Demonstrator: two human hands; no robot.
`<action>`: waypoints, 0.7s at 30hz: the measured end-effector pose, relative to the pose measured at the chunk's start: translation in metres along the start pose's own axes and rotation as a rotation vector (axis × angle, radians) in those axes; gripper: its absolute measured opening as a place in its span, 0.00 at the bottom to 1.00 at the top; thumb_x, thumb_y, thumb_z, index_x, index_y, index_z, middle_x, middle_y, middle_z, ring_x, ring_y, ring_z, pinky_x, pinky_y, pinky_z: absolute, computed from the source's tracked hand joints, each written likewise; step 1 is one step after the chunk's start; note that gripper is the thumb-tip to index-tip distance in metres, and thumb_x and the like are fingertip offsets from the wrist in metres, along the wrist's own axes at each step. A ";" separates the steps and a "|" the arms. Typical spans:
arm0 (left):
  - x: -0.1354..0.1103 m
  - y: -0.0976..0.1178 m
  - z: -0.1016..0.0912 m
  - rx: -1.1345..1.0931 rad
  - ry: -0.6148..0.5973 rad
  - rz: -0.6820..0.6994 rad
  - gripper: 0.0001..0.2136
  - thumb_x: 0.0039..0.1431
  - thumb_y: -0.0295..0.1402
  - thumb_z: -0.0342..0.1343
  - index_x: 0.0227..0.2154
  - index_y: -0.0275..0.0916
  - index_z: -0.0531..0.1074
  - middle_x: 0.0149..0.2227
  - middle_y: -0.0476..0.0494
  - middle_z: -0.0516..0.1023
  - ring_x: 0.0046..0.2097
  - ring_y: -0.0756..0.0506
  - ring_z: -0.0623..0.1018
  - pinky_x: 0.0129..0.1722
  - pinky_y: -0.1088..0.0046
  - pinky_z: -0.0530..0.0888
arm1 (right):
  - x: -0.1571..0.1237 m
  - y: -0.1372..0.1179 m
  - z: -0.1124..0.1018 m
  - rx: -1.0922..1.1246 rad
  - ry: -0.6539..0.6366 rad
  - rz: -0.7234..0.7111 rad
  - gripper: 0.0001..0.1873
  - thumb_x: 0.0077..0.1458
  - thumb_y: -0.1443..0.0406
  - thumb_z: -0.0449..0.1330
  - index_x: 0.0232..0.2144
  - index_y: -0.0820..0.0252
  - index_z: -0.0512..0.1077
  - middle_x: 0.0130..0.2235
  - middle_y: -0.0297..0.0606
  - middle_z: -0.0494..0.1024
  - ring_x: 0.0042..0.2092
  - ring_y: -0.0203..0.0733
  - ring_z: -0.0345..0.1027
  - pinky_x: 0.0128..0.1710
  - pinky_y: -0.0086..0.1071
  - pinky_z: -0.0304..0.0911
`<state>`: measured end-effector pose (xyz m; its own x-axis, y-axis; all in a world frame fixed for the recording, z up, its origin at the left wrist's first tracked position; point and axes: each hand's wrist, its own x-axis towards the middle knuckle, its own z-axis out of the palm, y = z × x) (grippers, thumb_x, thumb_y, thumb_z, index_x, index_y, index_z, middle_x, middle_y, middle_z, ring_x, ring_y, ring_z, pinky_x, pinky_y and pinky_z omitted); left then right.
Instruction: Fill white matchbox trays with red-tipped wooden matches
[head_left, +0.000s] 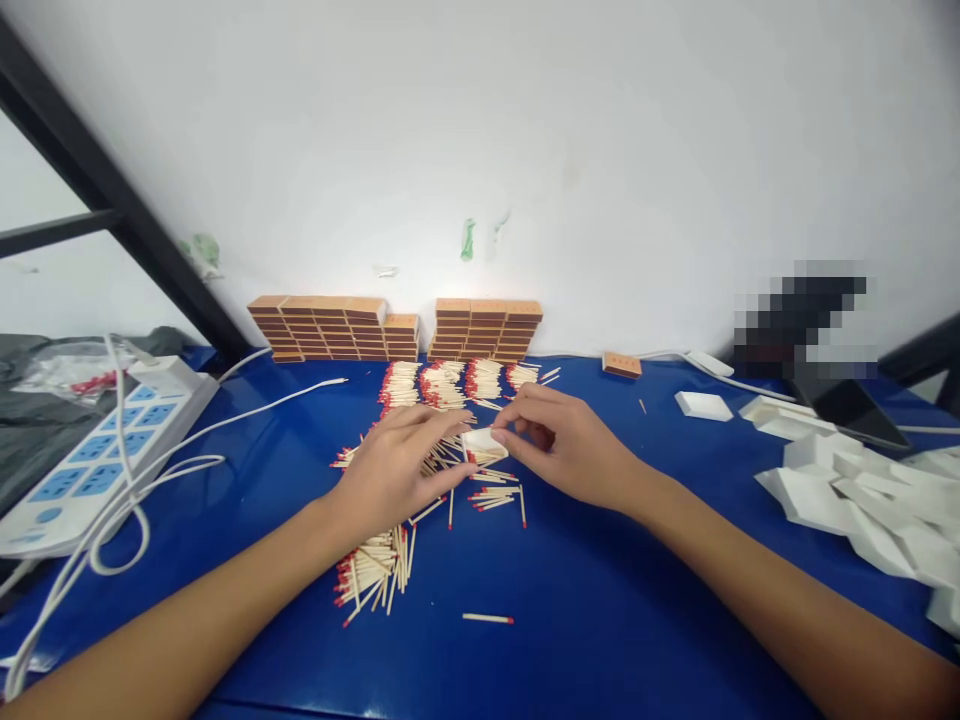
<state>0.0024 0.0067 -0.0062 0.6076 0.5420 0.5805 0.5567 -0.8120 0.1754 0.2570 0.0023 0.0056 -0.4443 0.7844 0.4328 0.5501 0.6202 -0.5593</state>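
Between my hands is a small white matchbox tray [484, 443] with some red-tipped matches in it. My left hand [401, 455] has its thumb and fingers closed on the tray's left end. At the other end, my right hand [559, 440] pinches the tray between thumb and index finger. Loose matches [495, 496] lie just below the tray, and a bigger heap of matches [375, 570] spreads under and in front of my left wrist. Behind my hands, several bundles of matches [442, 383] are lined up. One single match [487, 618] lies nearer to me.
Two stacks of matchboxes [319, 330] stand against the wall, and a lone matchbox [622, 365] lies to their right. White empty trays [855, 490] are piled at the right. A power strip [105, 460] with white cables occupies the left side of the blue table [600, 620].
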 end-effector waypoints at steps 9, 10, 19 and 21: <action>-0.001 -0.001 0.001 0.016 -0.061 -0.006 0.25 0.67 0.43 0.62 0.62 0.40 0.65 0.51 0.42 0.81 0.51 0.42 0.80 0.52 0.60 0.79 | -0.005 0.014 0.013 -0.125 0.131 -0.110 0.04 0.66 0.66 0.59 0.40 0.58 0.75 0.33 0.33 0.72 0.29 0.30 0.62 0.29 0.28 0.60; -0.002 -0.001 0.001 0.008 -0.067 -0.009 0.25 0.67 0.43 0.61 0.62 0.40 0.66 0.50 0.42 0.81 0.51 0.42 0.80 0.52 0.60 0.79 | -0.005 0.016 0.015 -0.178 0.169 -0.149 0.04 0.66 0.67 0.59 0.41 0.58 0.75 0.33 0.33 0.73 0.29 0.30 0.63 0.30 0.28 0.60; -0.003 0.001 0.003 -0.014 -0.050 -0.001 0.23 0.67 0.41 0.61 0.61 0.40 0.67 0.52 0.39 0.81 0.51 0.42 0.80 0.53 0.59 0.79 | -0.005 0.017 0.023 -0.351 0.205 -0.270 0.04 0.67 0.69 0.57 0.41 0.58 0.72 0.35 0.34 0.77 0.29 0.31 0.68 0.30 0.28 0.63; -0.003 0.001 0.003 -0.014 -0.038 -0.018 0.22 0.67 0.41 0.61 0.60 0.40 0.68 0.52 0.39 0.81 0.52 0.42 0.80 0.53 0.58 0.80 | -0.005 0.016 0.024 -0.352 0.249 -0.268 0.04 0.66 0.70 0.58 0.41 0.58 0.72 0.34 0.34 0.78 0.29 0.31 0.67 0.29 0.28 0.63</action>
<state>0.0028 0.0043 -0.0101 0.6185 0.5645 0.5466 0.5600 -0.8046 0.1973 0.2508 0.0081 -0.0218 -0.4439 0.5496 0.7077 0.6643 0.7319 -0.1517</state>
